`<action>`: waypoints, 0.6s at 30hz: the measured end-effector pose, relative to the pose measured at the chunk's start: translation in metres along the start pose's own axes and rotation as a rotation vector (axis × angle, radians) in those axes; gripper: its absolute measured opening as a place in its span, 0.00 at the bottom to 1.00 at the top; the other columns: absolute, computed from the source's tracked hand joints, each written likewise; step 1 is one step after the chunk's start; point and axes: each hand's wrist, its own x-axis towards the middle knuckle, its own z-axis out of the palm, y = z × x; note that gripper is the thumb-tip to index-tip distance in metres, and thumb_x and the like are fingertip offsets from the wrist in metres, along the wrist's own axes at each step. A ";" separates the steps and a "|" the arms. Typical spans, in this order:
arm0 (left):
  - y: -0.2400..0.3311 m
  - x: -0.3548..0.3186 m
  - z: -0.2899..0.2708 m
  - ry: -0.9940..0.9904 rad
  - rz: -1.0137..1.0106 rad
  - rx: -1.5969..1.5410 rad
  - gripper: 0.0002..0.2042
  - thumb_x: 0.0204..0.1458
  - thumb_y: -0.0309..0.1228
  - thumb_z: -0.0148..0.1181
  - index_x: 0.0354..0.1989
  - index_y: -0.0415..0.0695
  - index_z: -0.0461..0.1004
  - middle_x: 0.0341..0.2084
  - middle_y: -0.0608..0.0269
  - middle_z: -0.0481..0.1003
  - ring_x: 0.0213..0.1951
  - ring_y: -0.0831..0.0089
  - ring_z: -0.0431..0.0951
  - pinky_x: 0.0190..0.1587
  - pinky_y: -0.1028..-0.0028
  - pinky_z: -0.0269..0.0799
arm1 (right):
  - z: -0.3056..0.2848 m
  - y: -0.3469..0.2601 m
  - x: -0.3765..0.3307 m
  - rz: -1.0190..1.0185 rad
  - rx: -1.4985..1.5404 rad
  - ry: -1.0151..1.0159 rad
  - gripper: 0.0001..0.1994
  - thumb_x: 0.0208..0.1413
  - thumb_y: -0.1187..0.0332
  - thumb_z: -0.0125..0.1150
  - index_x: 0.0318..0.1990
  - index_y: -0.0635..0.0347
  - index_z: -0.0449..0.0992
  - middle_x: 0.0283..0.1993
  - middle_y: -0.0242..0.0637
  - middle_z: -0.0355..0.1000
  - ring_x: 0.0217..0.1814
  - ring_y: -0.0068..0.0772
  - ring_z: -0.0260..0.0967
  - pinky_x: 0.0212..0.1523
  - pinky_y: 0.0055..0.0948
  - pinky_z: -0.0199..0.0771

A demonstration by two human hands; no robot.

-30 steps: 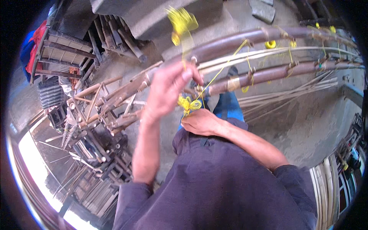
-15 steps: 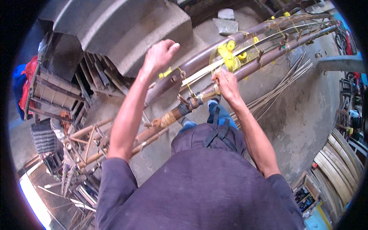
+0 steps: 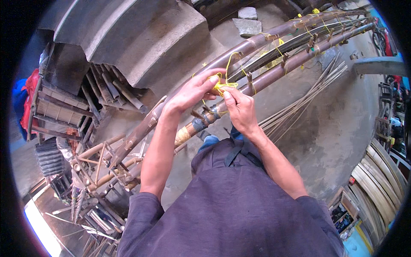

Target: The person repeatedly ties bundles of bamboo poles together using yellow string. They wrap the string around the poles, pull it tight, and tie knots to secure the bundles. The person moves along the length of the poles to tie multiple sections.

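Observation:
A loose bundle of yellow cord (image 3: 223,87) lies between my two hands, above the gap between two brown bamboo poles. My left hand (image 3: 192,91) is curled around the bundle's left side, its thumb against the loops. From the right, my right hand (image 3: 241,108) pinches the cord between thumb and fingers. One strand rises from the bundle in an arc toward the far pole (image 3: 252,42). Below my hands runs the near pole (image 3: 291,66), with short wooden pegs standing out of it and tan wrapping (image 3: 183,135) near its lower end.
Concrete steps (image 3: 171,47) rise at the upper left. Thin bamboo strips (image 3: 306,96) lie on the floor at right. Cut bamboo pieces (image 3: 113,88) are piled left, beside a wooden rack (image 3: 60,103). Curved pale slats (image 3: 376,184) stand at lower right.
My hands have come together on the yellow cord. The left moved down and right from its raised place; the right moved slightly left and down. The cord bundle has shifted left along the poles.

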 end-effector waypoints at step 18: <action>0.038 -0.023 -0.050 1.033 0.528 0.419 0.13 0.57 0.22 0.49 0.50 0.38 0.69 0.53 0.50 0.68 0.51 0.65 0.73 0.52 0.72 0.73 | -0.031 0.056 -0.061 -0.218 0.115 -0.411 0.05 0.44 0.68 0.59 0.30 0.55 0.77 0.28 0.33 0.73 0.35 0.37 0.70 0.38 0.35 0.68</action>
